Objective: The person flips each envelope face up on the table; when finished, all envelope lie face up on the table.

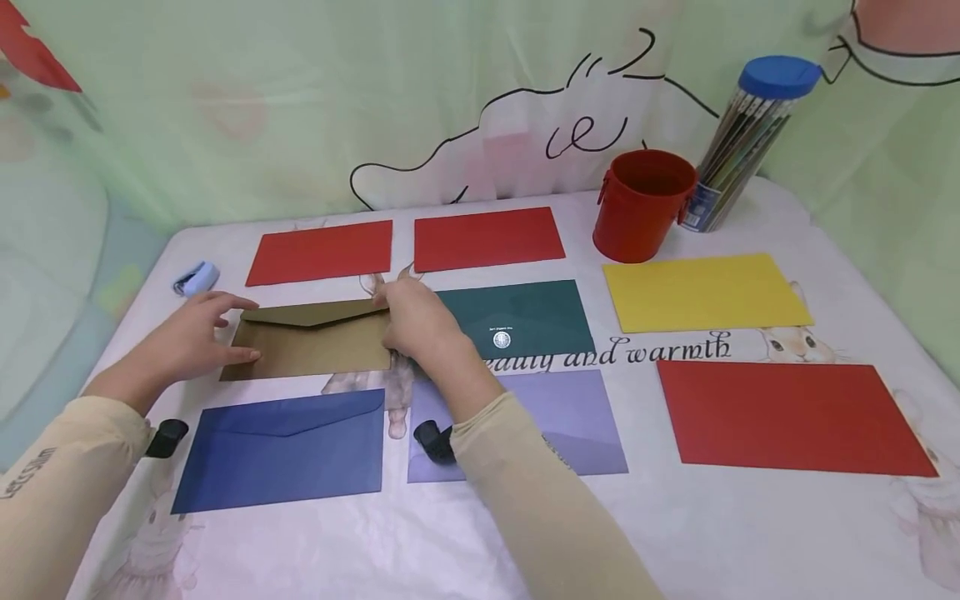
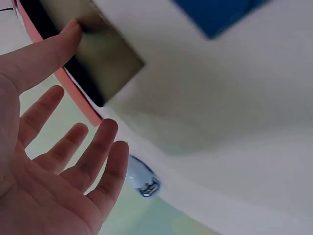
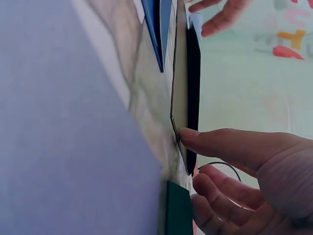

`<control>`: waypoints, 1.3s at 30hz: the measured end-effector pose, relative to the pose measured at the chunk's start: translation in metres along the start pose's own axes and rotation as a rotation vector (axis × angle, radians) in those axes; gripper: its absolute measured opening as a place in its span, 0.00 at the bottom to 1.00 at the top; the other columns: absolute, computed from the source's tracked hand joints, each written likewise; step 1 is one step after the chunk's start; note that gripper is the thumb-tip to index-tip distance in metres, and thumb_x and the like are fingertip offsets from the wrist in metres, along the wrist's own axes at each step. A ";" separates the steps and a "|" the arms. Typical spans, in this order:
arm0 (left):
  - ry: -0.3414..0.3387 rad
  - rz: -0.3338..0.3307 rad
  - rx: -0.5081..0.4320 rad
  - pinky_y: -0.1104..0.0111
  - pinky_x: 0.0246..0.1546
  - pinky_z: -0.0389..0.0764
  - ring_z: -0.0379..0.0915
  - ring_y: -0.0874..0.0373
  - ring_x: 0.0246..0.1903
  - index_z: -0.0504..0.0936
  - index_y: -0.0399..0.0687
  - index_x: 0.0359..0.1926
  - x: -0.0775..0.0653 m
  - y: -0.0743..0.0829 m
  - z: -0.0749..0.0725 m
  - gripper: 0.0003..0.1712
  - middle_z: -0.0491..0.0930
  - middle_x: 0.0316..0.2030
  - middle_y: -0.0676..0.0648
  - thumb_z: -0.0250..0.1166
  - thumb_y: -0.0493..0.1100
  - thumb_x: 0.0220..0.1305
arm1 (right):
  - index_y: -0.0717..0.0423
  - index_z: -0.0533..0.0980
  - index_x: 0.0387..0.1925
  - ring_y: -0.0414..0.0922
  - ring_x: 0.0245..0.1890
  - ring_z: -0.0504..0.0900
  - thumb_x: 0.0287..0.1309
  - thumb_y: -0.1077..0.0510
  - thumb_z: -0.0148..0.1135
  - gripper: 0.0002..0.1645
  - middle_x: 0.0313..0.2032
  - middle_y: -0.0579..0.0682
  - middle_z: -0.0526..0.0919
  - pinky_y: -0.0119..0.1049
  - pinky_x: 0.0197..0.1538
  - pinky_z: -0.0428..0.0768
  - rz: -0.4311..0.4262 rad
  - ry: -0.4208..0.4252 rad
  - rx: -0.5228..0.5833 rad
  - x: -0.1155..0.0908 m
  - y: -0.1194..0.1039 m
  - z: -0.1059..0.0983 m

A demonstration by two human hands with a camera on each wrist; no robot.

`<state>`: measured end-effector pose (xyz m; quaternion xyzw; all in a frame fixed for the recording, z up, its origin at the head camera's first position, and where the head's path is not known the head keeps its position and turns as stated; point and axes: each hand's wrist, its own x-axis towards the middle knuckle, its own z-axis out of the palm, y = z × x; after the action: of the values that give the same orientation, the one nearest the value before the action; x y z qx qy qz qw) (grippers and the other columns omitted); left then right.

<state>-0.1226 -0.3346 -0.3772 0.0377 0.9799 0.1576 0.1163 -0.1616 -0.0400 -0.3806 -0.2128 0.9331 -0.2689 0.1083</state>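
A gold-brown envelope [image 1: 315, 350] lies at the middle left, its darker flap along the far edge. My left hand [image 1: 187, 337] is at its left end, fingers loosely spread. The left thumb rests on the envelope, while in the left wrist view the other fingers extend past its edge. At the right end my right hand [image 1: 423, 325] has curled fingers and holds the edge by the flap's corner between thumb and fingertips. A blue envelope [image 1: 285, 454] lies nearer, and a dark green envelope [image 1: 525, 321] sits just right of the right hand. The right forearm partly covers a lilac envelope [image 1: 570, 425].
Two red envelopes [image 1: 322, 252] lie along the back. To the right are a yellow envelope [image 1: 705, 292] and a larger red one [image 1: 795, 417]. A red bucket [image 1: 637, 217] and a blue-lidded tube of pencils [image 1: 750, 142] stand behind. A small light-blue object [image 1: 197, 277] sits at the left edge.
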 end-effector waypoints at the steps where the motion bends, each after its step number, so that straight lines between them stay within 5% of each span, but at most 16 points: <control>1: -0.004 0.014 0.005 0.40 0.46 0.79 0.65 0.24 0.57 0.67 0.34 0.67 0.000 0.001 -0.001 0.42 0.55 0.65 0.23 0.76 0.43 0.56 | 0.53 0.81 0.59 0.44 0.48 0.78 0.52 0.67 0.70 0.29 0.54 0.50 0.82 0.33 0.45 0.78 -0.003 0.001 -0.010 -0.001 -0.001 0.001; 7: -0.054 0.079 -0.071 0.39 0.49 0.76 0.64 0.24 0.60 0.65 0.35 0.70 0.005 0.013 -0.008 0.37 0.59 0.67 0.27 0.69 0.37 0.62 | 0.51 0.80 0.59 0.43 0.43 0.80 0.55 0.58 0.73 0.28 0.52 0.48 0.83 0.36 0.37 0.79 0.010 -0.007 -0.037 -0.012 -0.013 -0.003; 14: 0.010 0.080 -0.025 0.38 0.52 0.73 0.66 0.29 0.58 0.68 0.31 0.67 0.027 0.049 -0.014 0.31 0.67 0.63 0.27 0.64 0.40 0.66 | 0.48 0.77 0.63 0.44 0.52 0.78 0.57 0.52 0.73 0.32 0.58 0.46 0.80 0.39 0.44 0.80 0.064 -0.075 -0.026 -0.023 -0.007 -0.028; 19: -0.032 0.170 -0.016 0.38 0.59 0.67 0.64 0.32 0.62 0.70 0.34 0.67 0.044 0.069 -0.005 0.32 0.71 0.62 0.31 0.67 0.44 0.66 | 0.48 0.74 0.66 0.47 0.57 0.74 0.53 0.52 0.76 0.38 0.62 0.49 0.75 0.43 0.50 0.81 0.096 -0.086 -0.045 -0.027 0.018 -0.058; 27: -0.003 0.162 -0.121 0.39 0.63 0.64 0.57 0.38 0.68 0.67 0.47 0.72 0.074 0.102 0.003 0.37 0.64 0.69 0.38 0.69 0.49 0.65 | 0.51 0.68 0.70 0.52 0.64 0.67 0.46 0.56 0.81 0.49 0.65 0.55 0.71 0.49 0.59 0.77 0.013 -0.095 -0.056 -0.008 0.081 -0.101; 39: -0.030 0.204 -0.227 0.50 0.51 0.80 0.64 0.44 0.61 0.66 0.55 0.73 0.128 0.144 0.017 0.42 0.68 0.66 0.43 0.74 0.48 0.60 | 0.50 0.56 0.77 0.57 0.69 0.62 0.48 0.54 0.80 0.60 0.72 0.56 0.63 0.55 0.61 0.75 0.105 -0.078 -0.017 0.001 0.151 -0.119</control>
<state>-0.2378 -0.1786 -0.3745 0.1258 0.9451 0.2776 0.1177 -0.2519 0.1292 -0.3642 -0.1748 0.9402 -0.2466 0.1569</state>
